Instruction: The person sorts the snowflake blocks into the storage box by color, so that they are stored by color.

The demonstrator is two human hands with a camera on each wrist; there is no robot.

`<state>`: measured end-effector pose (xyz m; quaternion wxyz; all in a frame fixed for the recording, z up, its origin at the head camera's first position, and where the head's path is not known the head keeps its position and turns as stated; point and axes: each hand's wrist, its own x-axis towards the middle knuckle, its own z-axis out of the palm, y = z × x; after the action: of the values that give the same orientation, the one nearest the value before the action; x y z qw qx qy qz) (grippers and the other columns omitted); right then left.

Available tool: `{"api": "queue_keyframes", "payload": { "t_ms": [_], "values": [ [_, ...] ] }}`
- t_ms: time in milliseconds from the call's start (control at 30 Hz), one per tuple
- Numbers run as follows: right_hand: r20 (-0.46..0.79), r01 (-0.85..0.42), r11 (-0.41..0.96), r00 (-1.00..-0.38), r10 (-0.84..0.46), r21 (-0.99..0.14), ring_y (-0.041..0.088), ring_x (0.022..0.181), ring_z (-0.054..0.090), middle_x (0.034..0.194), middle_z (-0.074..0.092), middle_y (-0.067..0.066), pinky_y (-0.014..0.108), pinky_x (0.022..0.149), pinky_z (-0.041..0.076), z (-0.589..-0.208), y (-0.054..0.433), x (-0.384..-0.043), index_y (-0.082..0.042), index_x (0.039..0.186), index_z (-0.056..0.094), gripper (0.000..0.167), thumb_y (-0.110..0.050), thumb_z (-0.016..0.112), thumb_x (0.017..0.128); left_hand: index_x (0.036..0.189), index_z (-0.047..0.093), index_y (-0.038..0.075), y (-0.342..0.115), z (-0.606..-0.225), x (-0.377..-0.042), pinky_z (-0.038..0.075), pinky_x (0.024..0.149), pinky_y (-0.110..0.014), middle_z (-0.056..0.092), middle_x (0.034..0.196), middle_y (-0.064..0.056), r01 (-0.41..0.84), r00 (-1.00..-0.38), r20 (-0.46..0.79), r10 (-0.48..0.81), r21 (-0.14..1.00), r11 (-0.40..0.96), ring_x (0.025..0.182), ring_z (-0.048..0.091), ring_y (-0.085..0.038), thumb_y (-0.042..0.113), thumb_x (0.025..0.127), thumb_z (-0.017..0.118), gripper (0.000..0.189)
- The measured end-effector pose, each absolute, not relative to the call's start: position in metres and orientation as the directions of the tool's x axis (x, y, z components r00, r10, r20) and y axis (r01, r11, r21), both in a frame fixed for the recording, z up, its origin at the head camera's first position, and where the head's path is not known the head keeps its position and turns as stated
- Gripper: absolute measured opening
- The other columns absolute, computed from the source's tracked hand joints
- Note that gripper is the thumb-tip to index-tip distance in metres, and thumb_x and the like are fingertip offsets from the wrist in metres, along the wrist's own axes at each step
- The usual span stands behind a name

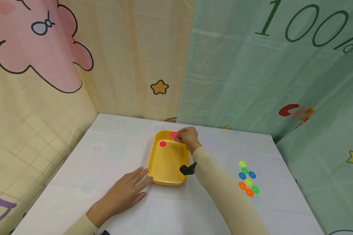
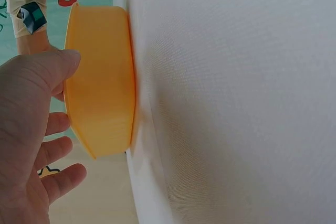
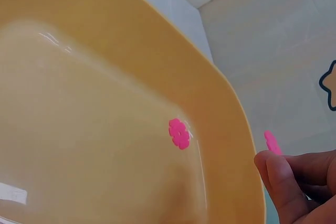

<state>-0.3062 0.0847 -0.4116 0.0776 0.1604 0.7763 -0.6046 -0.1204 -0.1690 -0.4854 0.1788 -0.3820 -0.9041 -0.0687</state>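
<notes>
A yellow tray point(image 1: 169, 163) with raised sides stands on the white table. Inside it, near the far left corner, lies one pink flower-shaped piece point(image 1: 162, 144), also seen in the right wrist view. My right hand point(image 1: 189, 138) pinches a second pink flower-shaped piece point(image 3: 272, 142) between thumb and finger, held above the tray's far end. My left hand point(image 1: 129, 191) is at the tray's near left corner, fingers spread and fingertips right at the rim. In the left wrist view its thumb overlaps the tray's outer wall point(image 2: 102, 82).
To the right on the table point(image 1: 217, 209) lies a loose group of flower-shaped pieces: yellow point(image 1: 242, 164), green point(image 1: 255, 189), blue point(image 1: 252, 175) and orange point(image 1: 249, 192). Printed curtains point(image 1: 223, 81) hang behind the table and along both sides.
</notes>
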Motion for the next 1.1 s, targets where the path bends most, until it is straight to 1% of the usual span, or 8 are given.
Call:
{"api": "queue_keyframes", "payload": {
  "t_ms": [167, 333, 600, 667, 767, 867, 1000, 1100],
  "values": [
    [-0.323, 0.37, 0.308, -0.927, 0.193, -0.877, 0.021, 0.073, 0.073, 0.099, 0.067, 0.016, 0.026, 0.072, 0.061, -0.415, 0.078, -0.315, 0.0, 0.099, 0.069, 0.007, 0.002, 0.071, 0.092, 0.136, 0.064, 0.016, -0.17, -0.485, -0.122, 0.057, 0.093, -0.048, 0.058, 0.145, -0.013, 0.718, -0.637, 0.38, 0.671, -0.023, 0.695, 0.136, 0.053, -0.035, 0.037, 0.087, 0.08, 0.056],
    [-0.341, 0.4, 0.368, -0.915, 0.218, -0.839, 0.021, 0.07, 0.073, 0.098, 0.067, 0.016, 0.026, 0.07, 0.061, -0.419, 0.073, -0.321, 0.001, 0.101, 0.07, 0.011, 0.001, 0.073, 0.091, 0.136, 0.064, 0.017, -0.17, -0.485, -0.123, 0.056, 0.094, -0.047, 0.058, 0.145, -0.012, 0.712, -0.639, 0.386, 0.666, -0.031, 0.701, 0.135, 0.053, -0.034, 0.036, 0.085, 0.082, 0.057],
    [-0.298, 0.386, 0.549, -0.922, 0.247, -0.741, 0.022, 0.069, 0.071, 0.099, 0.069, 0.014, 0.018, 0.052, 0.053, -0.429, 0.073, -0.324, 0.003, 0.106, 0.07, 0.022, 0.001, 0.077, 0.085, 0.138, 0.062, 0.021, -0.164, -0.488, -0.12, 0.056, 0.096, -0.047, 0.056, 0.148, -0.011, 0.707, -0.663, 0.339, 0.668, -0.011, 0.707, 0.138, 0.051, -0.032, 0.039, 0.088, 0.078, 0.056],
    [-0.265, 0.359, 0.6, -0.933, 0.242, -0.715, 0.024, 0.075, 0.069, 0.1, 0.07, 0.014, 0.021, 0.058, 0.057, -0.43, 0.072, -0.321, 0.004, 0.105, 0.07, 0.021, -0.001, 0.076, 0.086, 0.138, 0.062, 0.021, -0.164, -0.488, -0.119, 0.056, 0.096, -0.047, 0.056, 0.148, -0.01, 0.702, -0.668, 0.334, 0.665, -0.011, 0.712, 0.138, 0.051, -0.032, 0.04, 0.089, 0.078, 0.056],
    [-0.213, 0.321, 0.674, -0.947, 0.241, -0.665, 0.026, 0.08, 0.063, 0.1, 0.071, 0.014, 0.029, 0.074, 0.061, -0.431, 0.07, -0.319, 0.003, 0.103, 0.071, 0.017, -0.004, 0.073, 0.088, 0.139, 0.061, 0.022, -0.164, -0.488, -0.119, 0.055, 0.098, -0.047, 0.055, 0.149, -0.01, 0.697, -0.677, 0.322, 0.661, -0.008, 0.717, 0.139, 0.05, -0.031, 0.04, 0.09, 0.077, 0.055],
    [-0.192, 0.304, 0.721, -0.953, 0.236, -0.623, 0.028, 0.088, 0.061, 0.102, 0.072, 0.013, 0.037, 0.092, 0.058, -0.433, 0.067, -0.318, 0.004, 0.103, 0.072, 0.017, -0.005, 0.071, 0.089, 0.139, 0.061, 0.022, -0.165, -0.487, -0.119, 0.056, 0.097, -0.047, 0.055, 0.15, -0.009, 0.691, -0.684, 0.316, 0.657, -0.005, 0.723, 0.14, 0.049, -0.031, 0.041, 0.09, 0.076, 0.055],
    [-0.225, 0.323, 0.721, -0.946, 0.232, -0.613, 0.029, 0.097, 0.063, 0.109, 0.071, 0.014, 0.038, 0.101, 0.055, -0.438, 0.06, -0.319, 0.005, 0.109, 0.071, 0.022, -0.004, 0.07, 0.089, 0.139, 0.062, 0.022, -0.167, -0.485, -0.118, 0.056, 0.097, -0.047, 0.055, 0.149, -0.01, 0.692, -0.68, 0.332, 0.654, -0.004, 0.722, 0.139, 0.051, -0.032, 0.04, 0.089, 0.078, 0.055],
    [-0.256, 0.35, 0.694, -0.936, 0.24, -0.63, 0.03, 0.098, 0.063, 0.112, 0.07, 0.015, 0.037, 0.098, 0.056, -0.44, 0.056, -0.318, 0.006, 0.115, 0.068, 0.028, -0.004, 0.07, 0.089, 0.139, 0.062, 0.022, -0.168, -0.484, -0.118, 0.056, 0.096, -0.047, 0.056, 0.149, -0.01, 0.697, -0.67, 0.343, 0.658, -0.014, 0.717, 0.138, 0.051, -0.032, 0.039, 0.088, 0.078, 0.056]
  ]
}}
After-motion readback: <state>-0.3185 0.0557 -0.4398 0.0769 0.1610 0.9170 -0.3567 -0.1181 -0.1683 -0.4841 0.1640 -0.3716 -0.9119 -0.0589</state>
